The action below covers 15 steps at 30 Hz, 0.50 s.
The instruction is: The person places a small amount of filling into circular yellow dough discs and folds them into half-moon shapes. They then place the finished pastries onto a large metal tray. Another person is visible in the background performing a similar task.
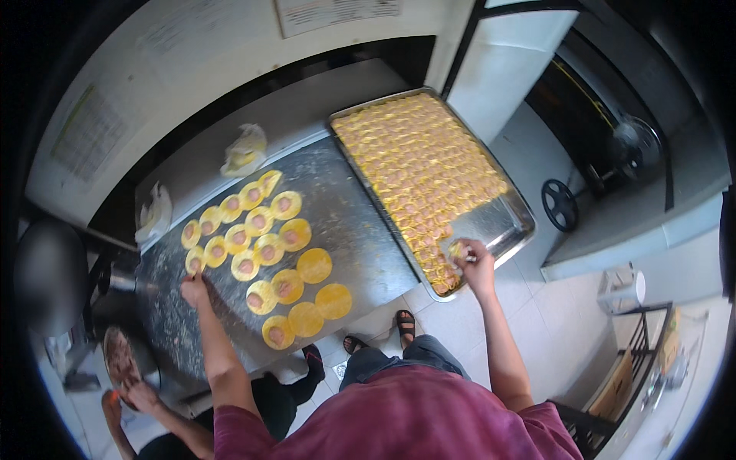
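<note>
Yellow round dough wrappers [261, 249], most with a dab of pink filling in the middle, lie spread over a floured metal table [353, 222]. My left hand [195, 289] pinches the edge of the wrapper at the lower left of the group. My right hand [469, 256] holds a folded yellow dumpling [457, 249] over the near corner of a large metal tray [506, 222]. Rows of folded dumplings [418, 165] fill most of that tray.
Two crumpled plastic bags [245, 151] [156, 211] lie at the table's far side. Another person's hands [126, 395] work at a bowl of pink filling [120, 356] at lower left. A fan [560, 205] stands on the tiled floor to the right.
</note>
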Available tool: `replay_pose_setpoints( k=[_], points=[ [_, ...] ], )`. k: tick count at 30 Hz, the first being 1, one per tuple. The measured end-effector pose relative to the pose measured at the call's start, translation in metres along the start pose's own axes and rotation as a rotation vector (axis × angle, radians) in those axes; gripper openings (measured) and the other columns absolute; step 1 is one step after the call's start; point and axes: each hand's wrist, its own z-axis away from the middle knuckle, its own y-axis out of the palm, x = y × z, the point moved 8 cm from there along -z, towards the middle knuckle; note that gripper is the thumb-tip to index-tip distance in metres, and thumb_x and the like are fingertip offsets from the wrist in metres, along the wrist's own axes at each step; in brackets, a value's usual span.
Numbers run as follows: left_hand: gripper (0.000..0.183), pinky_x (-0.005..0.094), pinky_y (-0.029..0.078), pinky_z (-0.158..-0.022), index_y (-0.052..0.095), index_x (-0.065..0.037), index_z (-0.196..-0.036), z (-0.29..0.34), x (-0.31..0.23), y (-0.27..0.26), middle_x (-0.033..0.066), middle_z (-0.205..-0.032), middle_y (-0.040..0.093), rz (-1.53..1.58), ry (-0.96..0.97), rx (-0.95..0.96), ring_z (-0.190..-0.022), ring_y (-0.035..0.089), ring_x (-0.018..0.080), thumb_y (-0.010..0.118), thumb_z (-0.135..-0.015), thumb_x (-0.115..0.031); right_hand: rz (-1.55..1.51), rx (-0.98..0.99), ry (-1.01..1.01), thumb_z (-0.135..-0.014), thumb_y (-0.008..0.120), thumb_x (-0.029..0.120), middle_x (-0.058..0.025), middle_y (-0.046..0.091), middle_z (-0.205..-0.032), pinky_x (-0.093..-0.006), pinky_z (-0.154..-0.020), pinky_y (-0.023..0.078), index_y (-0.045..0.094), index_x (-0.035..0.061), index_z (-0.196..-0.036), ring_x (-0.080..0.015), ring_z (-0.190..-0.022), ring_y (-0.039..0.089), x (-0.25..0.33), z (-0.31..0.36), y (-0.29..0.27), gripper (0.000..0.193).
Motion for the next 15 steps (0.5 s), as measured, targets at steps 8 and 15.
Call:
replay_pose_setpoints(
  k=[8, 15],
  points=[
    [0.032, 0.0361, 0.049, -0.077, 0.061, -0.003, -0.097, -0.006, 0.048, 0.034, 0.0128, -0.096, 0.063, 0.597, -0.221, 0.084, -0.086, 0.061, 0.0250, 0.064, -0.077, -0.028, 0.298, -0.164, 0.152, -0.061, 0.074, 0.005, -0.0109, 0.064, -0.090, -0.0295, -0.067, 0.050, 0.063, 0.0045, -0.099, -0.0206, -0.072, 0.062, -0.066, -0.046, -0.014, 0.040],
    [0.030, 0.0389, 0.051, -0.085, 0.052, 0.004, -0.107, 0.019, 0.068, 0.046, 0.0162, -0.108, 0.057, 1.570, -0.587, 0.292, -0.100, 0.058, 0.0278, 0.039, -0.087, -0.014, 0.150, -0.128, 0.069, -0.061, 0.071, 0.000, -0.0137, 0.065, -0.091, -0.0297, -0.069, 0.051, 0.061, 0.0005, -0.102, -0.0206, -0.076, 0.064, -0.076, -0.054, 0.016, 0.042]
  ],
)
